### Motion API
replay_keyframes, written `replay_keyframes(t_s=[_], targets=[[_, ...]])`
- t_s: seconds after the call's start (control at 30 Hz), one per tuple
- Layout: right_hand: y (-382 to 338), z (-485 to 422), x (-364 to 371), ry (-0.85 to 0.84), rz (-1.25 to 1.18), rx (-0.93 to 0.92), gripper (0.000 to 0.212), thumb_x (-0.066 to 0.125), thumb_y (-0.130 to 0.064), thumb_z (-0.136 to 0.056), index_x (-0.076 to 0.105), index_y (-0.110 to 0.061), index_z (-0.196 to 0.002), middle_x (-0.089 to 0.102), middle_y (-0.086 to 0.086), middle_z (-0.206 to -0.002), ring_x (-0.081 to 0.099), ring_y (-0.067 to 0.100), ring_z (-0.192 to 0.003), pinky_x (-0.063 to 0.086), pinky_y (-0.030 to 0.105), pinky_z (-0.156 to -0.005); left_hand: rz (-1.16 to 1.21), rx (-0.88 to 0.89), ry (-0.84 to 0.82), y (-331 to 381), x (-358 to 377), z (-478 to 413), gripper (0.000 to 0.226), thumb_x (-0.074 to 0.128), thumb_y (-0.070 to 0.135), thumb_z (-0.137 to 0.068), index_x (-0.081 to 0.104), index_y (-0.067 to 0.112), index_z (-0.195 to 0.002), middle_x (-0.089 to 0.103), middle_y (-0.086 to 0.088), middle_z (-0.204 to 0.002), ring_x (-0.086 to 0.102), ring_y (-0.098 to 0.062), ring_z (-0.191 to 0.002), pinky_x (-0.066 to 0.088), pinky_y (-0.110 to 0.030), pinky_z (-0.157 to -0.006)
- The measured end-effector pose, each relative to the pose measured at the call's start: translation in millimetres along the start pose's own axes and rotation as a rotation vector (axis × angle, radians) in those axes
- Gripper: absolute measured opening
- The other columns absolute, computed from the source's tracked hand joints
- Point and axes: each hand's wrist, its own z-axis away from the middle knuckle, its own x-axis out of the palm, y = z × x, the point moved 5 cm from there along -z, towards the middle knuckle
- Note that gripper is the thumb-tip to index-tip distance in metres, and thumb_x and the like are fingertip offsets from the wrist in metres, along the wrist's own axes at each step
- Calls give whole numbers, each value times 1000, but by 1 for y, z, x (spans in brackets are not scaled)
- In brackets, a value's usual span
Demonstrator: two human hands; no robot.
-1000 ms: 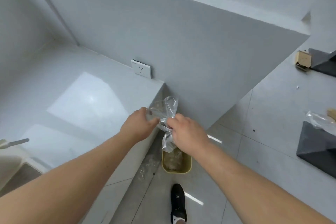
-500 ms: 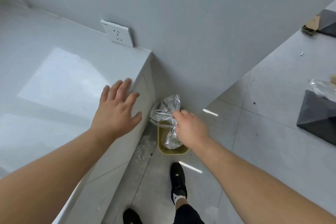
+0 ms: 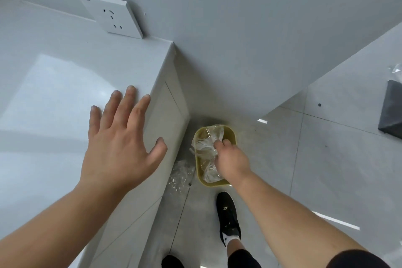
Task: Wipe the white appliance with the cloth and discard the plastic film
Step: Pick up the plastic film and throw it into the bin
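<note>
Down at the yellow bin (image 3: 232, 135) on the floor, our right hand (image 3: 231, 159) is clamped on the plastic film (image 3: 206, 146), inside the rim. We push it deep, then let go. Left hand (image 3: 118, 143) spread flat, empty, on the tabletop (image 3: 65, 76).

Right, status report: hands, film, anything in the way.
Left hand open, flat on counter. Right hand shut on plastic film, down in yellow bin. Loose film scrap on floor beside bin; nothing blocking.

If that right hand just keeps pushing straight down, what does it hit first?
Probably the crumpled film already in the yellow bin. The right hand grips plastic film directly over its opening, though depth is unclear.
</note>
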Motion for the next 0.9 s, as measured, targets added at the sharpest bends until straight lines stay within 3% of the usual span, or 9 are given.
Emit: replay_keyframes(t_s=[0.3, 0.5, 0.63, 0.73, 0.9], targets=[[15, -35, 80, -97, -13, 133, 48, 68, -27, -95, 49, -22, -139, 56, 8, -132, 64, 29, -104, 60, 40, -78, 8, 15, 49, -7, 9, 0, 91, 53, 63, -81, 27, 29, -161, 23, 0, -172, 13, -26, -161, 14, -59, -127], [15, -50, 117, -175, -11, 231, 55, 66, -32, -97, 40, -20, -145, 50, 12, -142, 58, 32, -116, 61, 48, -89, 12, 24, 93, -10, 12, 1, 92, 54, 65, -79, 29, 31, -160, 24, 1, -172, 16, -24, -160, 16, -58, -127], [16, -52, 134, -233, -26, 311, 61, 60, -34, -100, 32, -22, -152, 45, 13, -151, 52, 38, -128, 54, 52, -103, 22, 28, 103, -9, 11, 1, 92, 55, 64, -78, 30, 30, -160, 26, 1, -171, 17, -24, -160, 18, -59, -126], [15, -52, 141, -259, -35, 340, 69, 60, -39, -100, 24, -24, -157, 34, 15, -162, 38, 47, -145, 40, 60, -116, 37, 25, 98, -8, 10, 1, 92, 56, 63, -77, 31, 30, -159, 26, 1, -171, 18, -25, -160, 17, -59, -126], [12, -52, 138, -247, -31, 327, 83, 59, -50, -98, 10, -28, -162, 13, 16, -172, 15, 50, -155, 24, 64, -123, 32, 27, 77, -7, 8, 2, 90, 55, 63, -79, 33, 27, -159, 27, -1, -171, 18, -27, -160, 18, -62, -126]])
